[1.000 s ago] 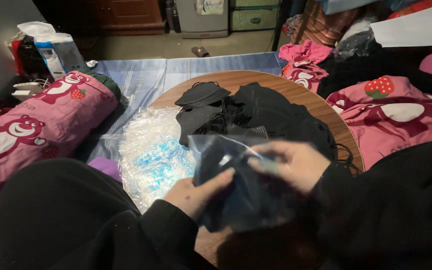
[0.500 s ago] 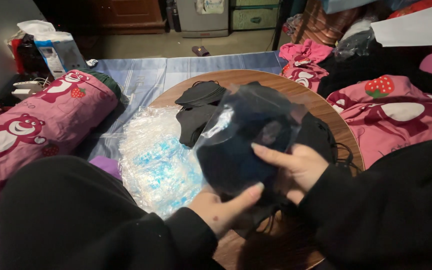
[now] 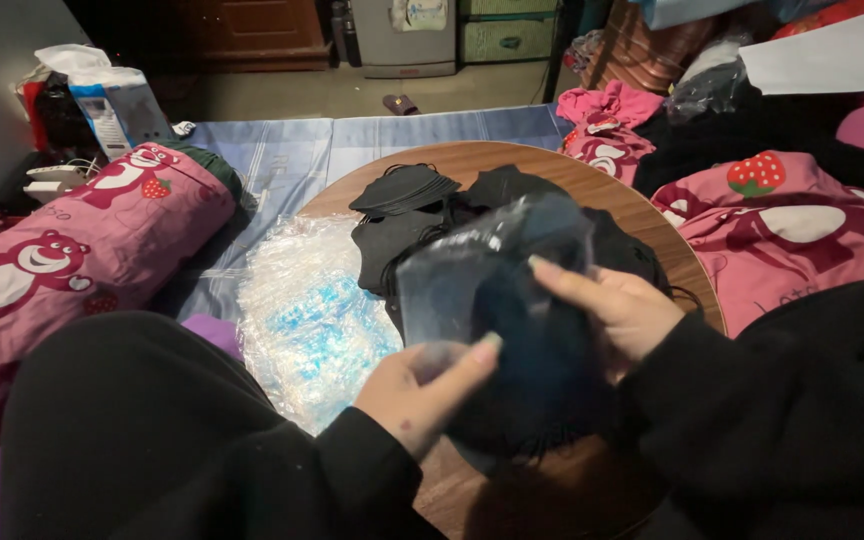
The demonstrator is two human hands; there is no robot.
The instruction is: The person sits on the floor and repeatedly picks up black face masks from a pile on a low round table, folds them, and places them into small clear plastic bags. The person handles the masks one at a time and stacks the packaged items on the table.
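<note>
While the left hand (image 3: 422, 385) pinches the clear bag's (image 3: 482, 275) lower edge and the right hand (image 3: 617, 310) grips its side, black masks sit inside, held above the round table (image 3: 652, 215); sealing looks near, with 1 mask pile (image 3: 407, 190) behind.

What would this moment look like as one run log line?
left hand: holding clear bag | right hand: pinching bag | inside: black masks | table: more masks
</note>
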